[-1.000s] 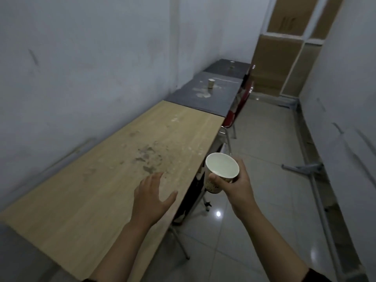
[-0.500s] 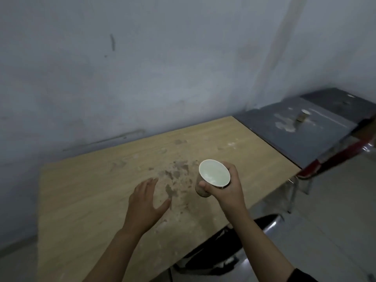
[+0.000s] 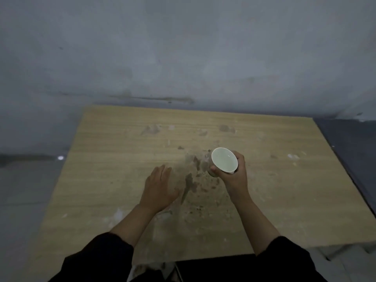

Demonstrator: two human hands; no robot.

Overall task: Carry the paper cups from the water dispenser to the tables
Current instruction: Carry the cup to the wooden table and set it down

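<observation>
Dark sleeves [image 3: 284, 259] frame the bottom of the view as a person stands at the near edge of a wooden table [image 3: 114, 151]. The left hand [image 3: 158, 188] hovers low over the tabletop, fingers spread flat and holding nothing. Just to its right and a little farther out, the right hand [image 3: 234, 176] is wrapped around a paper cup [image 3: 224, 162], thumb on the near side, fingers round the far side. The cup is held above the stained middle [image 3: 193, 180] of the table, its axis tipped slightly so the open mouth faces up and toward the camera; whether the base touches the wood cannot be told. The set-down spot lies directly beneath the right hand, so the move is likely straight down. Behind the table rises a grey wall [image 3: 183, 47]. Compared with half a second earlier, the view has swung square to the table, the dark neighbouring table has all but left the frame, and the cup sits farther over the surface.
</observation>
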